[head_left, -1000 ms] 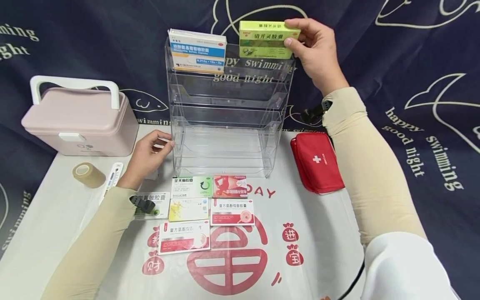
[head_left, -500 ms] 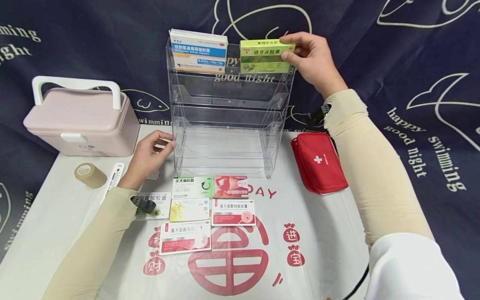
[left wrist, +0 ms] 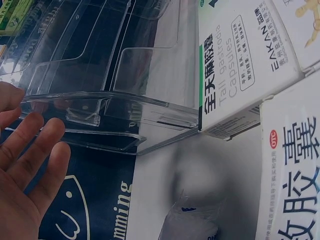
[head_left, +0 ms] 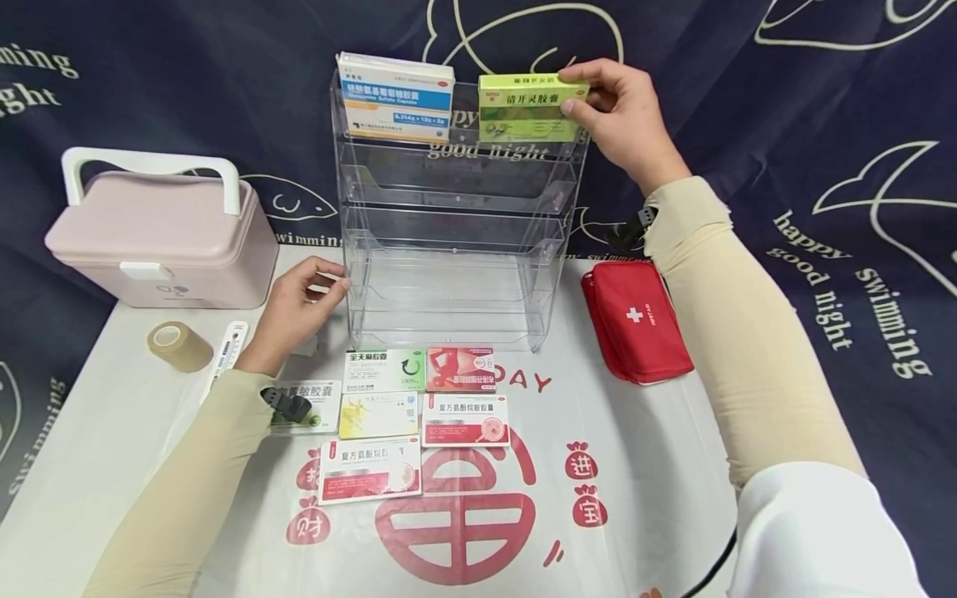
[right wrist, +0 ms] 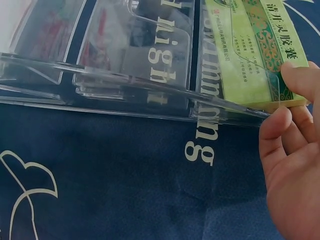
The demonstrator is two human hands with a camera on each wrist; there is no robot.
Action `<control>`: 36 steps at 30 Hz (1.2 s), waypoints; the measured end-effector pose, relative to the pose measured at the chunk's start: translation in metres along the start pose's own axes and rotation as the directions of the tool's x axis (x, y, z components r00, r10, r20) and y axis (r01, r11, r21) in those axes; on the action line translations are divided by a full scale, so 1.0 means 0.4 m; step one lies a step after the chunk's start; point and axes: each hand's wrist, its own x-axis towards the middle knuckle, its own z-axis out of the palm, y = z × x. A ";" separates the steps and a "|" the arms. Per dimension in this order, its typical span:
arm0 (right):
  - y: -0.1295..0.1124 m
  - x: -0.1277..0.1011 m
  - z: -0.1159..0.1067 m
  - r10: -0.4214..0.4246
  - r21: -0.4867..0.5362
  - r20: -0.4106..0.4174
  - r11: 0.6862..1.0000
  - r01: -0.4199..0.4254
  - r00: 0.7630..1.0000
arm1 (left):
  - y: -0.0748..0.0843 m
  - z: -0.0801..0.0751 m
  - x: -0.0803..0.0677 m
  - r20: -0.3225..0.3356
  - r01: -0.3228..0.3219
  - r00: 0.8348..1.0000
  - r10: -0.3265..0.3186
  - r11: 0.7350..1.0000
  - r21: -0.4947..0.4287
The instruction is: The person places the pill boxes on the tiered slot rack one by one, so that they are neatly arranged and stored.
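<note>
At the top right of a clear acrylic rack, my right hand pinches a lime-green medicine box by its right end. The box's lower part sits behind the top tier's clear front, as the right wrist view also shows of the green box. My left hand is at the rack's left side, its fingertips touching or very near the clear wall; the left wrist view shows the fingers loosely extended. A white, blue and orange medicine box stands in the top tier on the left.
Several medicine boxes lie before the rack, among them a green-and-white box and a red box. A pink case, a tan bandage roll and a thermometer are left; a red first-aid pouch is right.
The right hand has lowered the green medicine box from above the rack into the top tier's right side, mostly by half a second ago. The left hand has stayed at the rack's left side.
</note>
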 end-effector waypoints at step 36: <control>-0.032 -0.047 0.025 -0.090 -0.245 -0.087 0.967 0.067 0.992 | -0.004 0.000 -0.002 0.002 0.002 1.000 -0.002 1.000 -0.002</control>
